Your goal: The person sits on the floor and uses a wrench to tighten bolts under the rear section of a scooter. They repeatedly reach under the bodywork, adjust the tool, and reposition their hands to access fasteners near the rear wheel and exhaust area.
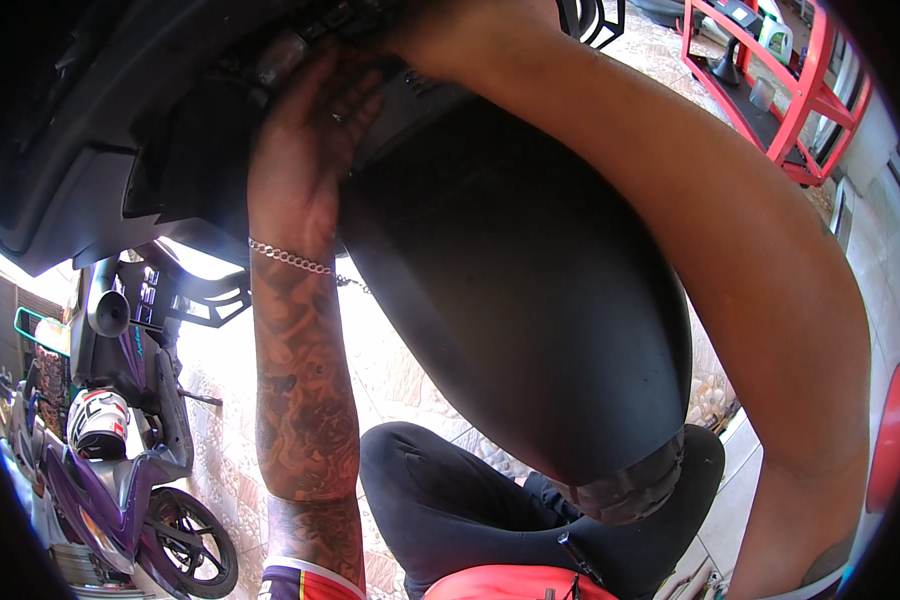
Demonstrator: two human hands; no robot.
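Note:
My left hand [305, 150], with a chain bracelet at the wrist, reaches up under the dark bodywork [80, 190] of a vehicle; its fingers are blurred among shadowed parts. My right hand [435, 40] is at the top centre, beside my left, its fingers hidden in the bodywork, so what it holds cannot be seen. Between my forearms is a large, smooth black mudguard [520, 280], with a treaded tyre [625, 480] showing below its lower end.
A purple scooter [120, 500] stands at the left with a white, red and black helmet [98, 422] on it. A red wheeled cart [805, 110] with containers stands at the upper right. A red object [890, 435] is at the right edge. My bent legs are below the tyre.

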